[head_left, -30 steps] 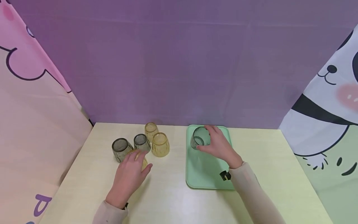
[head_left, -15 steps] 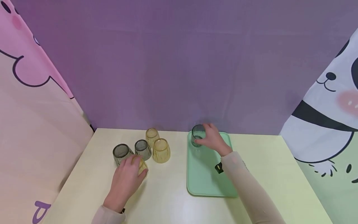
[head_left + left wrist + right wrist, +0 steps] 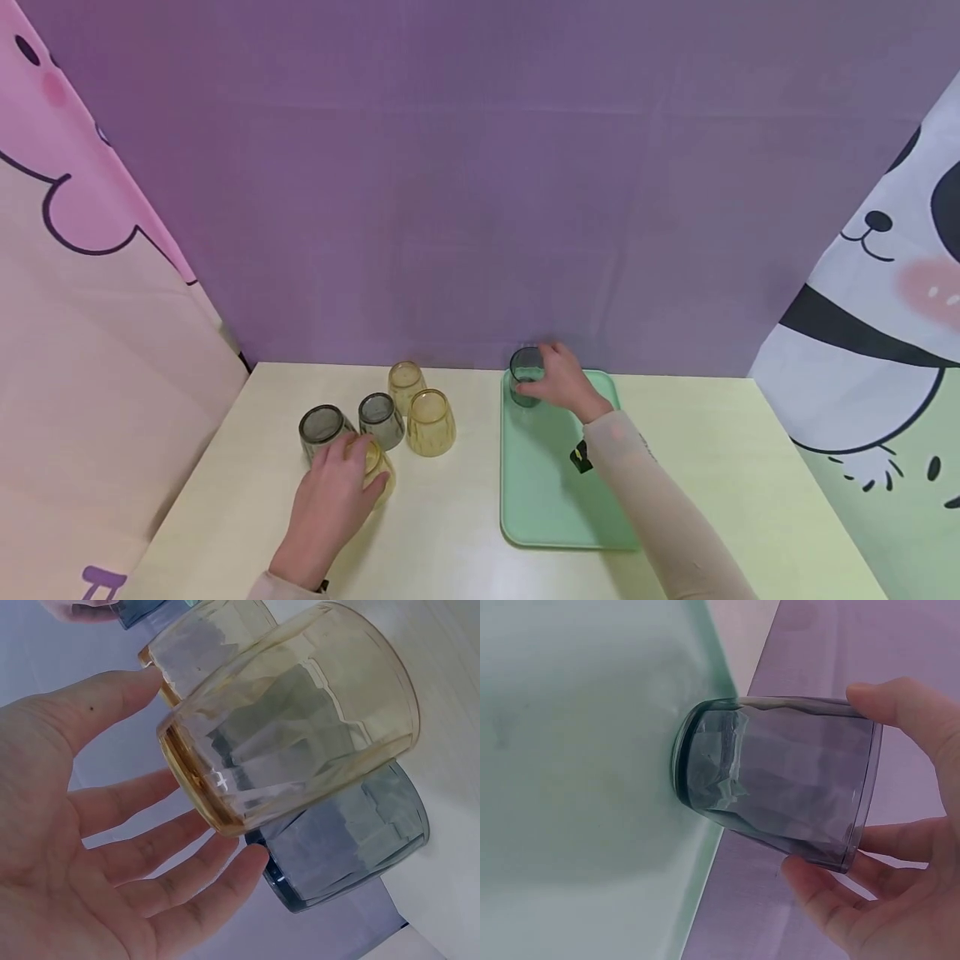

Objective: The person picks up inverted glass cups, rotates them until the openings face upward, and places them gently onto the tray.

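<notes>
My right hand (image 3: pixel 566 385) grips a grey drinking glass (image 3: pixel 787 772) near its rim, thumb on one side and fingers on the other. The glass stands mouth up, its base at the far left corner of the green tray (image 3: pixel 555 517). My left hand (image 3: pixel 330 500) is at an upside-down yellow glass (image 3: pixel 292 720), thumb and fingers spread loosely about its base end; whether they touch it I cannot tell. Behind that glass are a large grey glass (image 3: pixel 322 429), a small grey glass (image 3: pixel 382 425) and a yellow glass (image 3: pixel 431 427), all upside down.
A small yellow glass (image 3: pixel 406 385) stands at the back of the group. The pale table (image 3: pixel 450 533) ends at a purple cloth wall (image 3: pixel 450 208) just behind the tray. Printed cloths hang on both sides.
My right hand has carried the grey glass left and back to the tray's far left corner. The left hand has shifted slightly, showing more of the yellow glass.
</notes>
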### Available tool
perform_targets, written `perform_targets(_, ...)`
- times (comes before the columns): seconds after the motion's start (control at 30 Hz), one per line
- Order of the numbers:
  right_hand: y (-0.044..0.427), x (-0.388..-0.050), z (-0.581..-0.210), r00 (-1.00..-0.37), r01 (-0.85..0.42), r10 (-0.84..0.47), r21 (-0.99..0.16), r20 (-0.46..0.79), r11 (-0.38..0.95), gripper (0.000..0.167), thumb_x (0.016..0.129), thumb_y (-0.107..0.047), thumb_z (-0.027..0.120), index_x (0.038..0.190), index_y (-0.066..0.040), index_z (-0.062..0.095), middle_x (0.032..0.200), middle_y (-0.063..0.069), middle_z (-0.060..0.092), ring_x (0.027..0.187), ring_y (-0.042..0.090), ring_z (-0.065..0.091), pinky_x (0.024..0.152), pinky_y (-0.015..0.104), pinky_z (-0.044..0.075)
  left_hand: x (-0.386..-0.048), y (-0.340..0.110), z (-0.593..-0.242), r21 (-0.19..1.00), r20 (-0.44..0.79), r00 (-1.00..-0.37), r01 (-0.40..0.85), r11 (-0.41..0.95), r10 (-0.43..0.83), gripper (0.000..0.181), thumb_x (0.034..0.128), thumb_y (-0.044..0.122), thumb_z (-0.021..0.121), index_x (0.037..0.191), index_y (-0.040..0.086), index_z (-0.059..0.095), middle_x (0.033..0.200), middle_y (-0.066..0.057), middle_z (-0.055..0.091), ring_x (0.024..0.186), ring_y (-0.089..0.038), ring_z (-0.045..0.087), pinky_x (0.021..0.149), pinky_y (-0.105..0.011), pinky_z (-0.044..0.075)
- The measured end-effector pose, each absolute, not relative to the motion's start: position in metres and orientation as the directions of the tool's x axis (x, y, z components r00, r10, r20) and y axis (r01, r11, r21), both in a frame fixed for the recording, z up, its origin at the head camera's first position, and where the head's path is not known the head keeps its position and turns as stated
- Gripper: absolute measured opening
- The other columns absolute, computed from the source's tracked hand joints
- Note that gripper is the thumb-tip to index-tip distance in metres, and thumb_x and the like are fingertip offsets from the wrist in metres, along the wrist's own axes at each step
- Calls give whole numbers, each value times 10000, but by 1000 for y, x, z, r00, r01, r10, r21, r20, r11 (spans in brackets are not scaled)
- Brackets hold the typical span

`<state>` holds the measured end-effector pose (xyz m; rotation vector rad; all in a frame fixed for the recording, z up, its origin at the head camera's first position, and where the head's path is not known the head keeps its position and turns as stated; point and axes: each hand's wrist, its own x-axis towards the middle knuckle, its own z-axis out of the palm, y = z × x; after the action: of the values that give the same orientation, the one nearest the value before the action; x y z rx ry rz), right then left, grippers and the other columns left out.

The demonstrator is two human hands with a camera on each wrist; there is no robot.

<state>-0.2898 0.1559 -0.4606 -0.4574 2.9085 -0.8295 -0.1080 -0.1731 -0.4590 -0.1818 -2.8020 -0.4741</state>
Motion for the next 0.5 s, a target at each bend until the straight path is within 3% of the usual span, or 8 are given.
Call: perform_targets(0.5, 153, -297, -458, -953, -265, -303, -494, 4, 828, 877, 849, -376, 787, 1470, 94, 383, 1481, 301, 374, 1342, 462, 388, 1030, 566, 426, -118, -178, -459, 352, 190, -981, 102, 930, 36, 576, 833, 226, 808, 1275, -58, 573, 1272, -268, 553, 1156, -475, 528, 801, -627, 528)
